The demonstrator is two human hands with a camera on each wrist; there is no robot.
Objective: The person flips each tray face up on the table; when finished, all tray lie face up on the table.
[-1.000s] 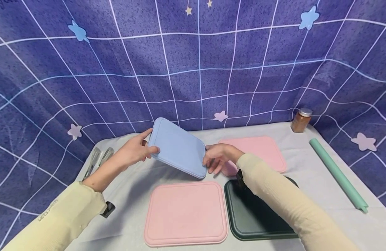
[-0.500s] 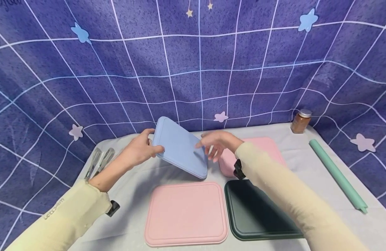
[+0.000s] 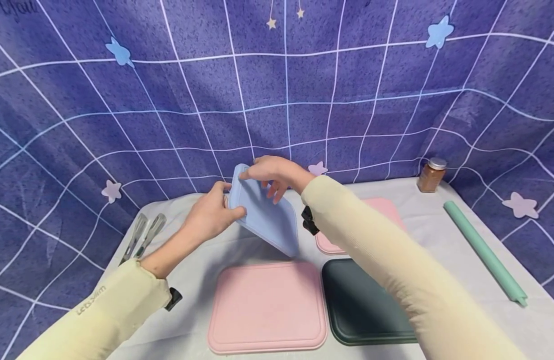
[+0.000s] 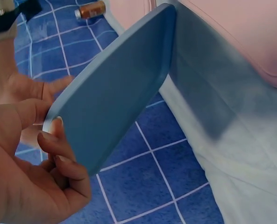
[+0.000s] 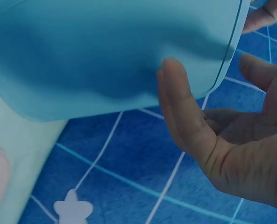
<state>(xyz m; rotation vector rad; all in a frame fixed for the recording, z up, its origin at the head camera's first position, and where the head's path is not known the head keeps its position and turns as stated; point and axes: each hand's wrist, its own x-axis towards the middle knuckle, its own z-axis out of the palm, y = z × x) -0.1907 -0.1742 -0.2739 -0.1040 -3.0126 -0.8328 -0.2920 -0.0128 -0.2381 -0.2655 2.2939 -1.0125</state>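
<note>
Blue board (image 3: 272,221), pinched by the left hand (image 3: 214,212), tilts mid-frame, not yet flat like the pink board (image 3: 268,307) lower centre; right hand (image 3: 276,172) loosely spread.

The pale blue board (image 3: 269,222) is plain; two boards (image 3: 268,307) are pink; the violet-blue curtain (image 3: 306,75) bears a pale grid.

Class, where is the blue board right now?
In the head view, the blue board is just left of centre, held tilted by the left hand, beyond the nearer pink board.
</note>
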